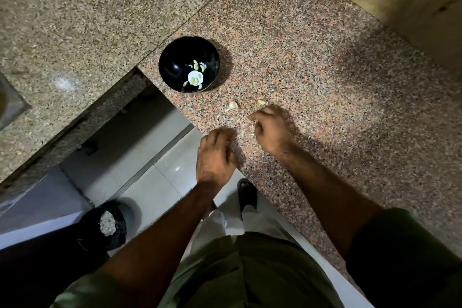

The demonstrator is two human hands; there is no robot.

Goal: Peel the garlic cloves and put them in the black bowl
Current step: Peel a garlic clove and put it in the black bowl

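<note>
An unpeeled garlic clove (232, 105) lies on the speckled pink granite worktop (325, 77) just beyond the right hand (271, 130), and a small pale peeled clove (261, 102) sits near that hand's knuckles; neither touches a hand. The right hand hovers low over the stone with its fingers curled under; motion blur hides whether they pinch anything, so I cannot tell. The left hand (216, 155) hangs at the worktop's edge, fingers bent downward, and whether it holds something cannot be told either. Further away, well apart from both hands, stands the black bowl (189, 64), round, glossy and deep, near the worktop's corner. Inside it lie several peeled cloves (195, 79), smooth and yellowish-white, some on a white patch at the bottom. The unpeeled clove is teardrop-shaped with papery off-white skin. Below the worktop, on the tiled floor, stands a black-lined bin (106, 226) holding pale scraps
</note>
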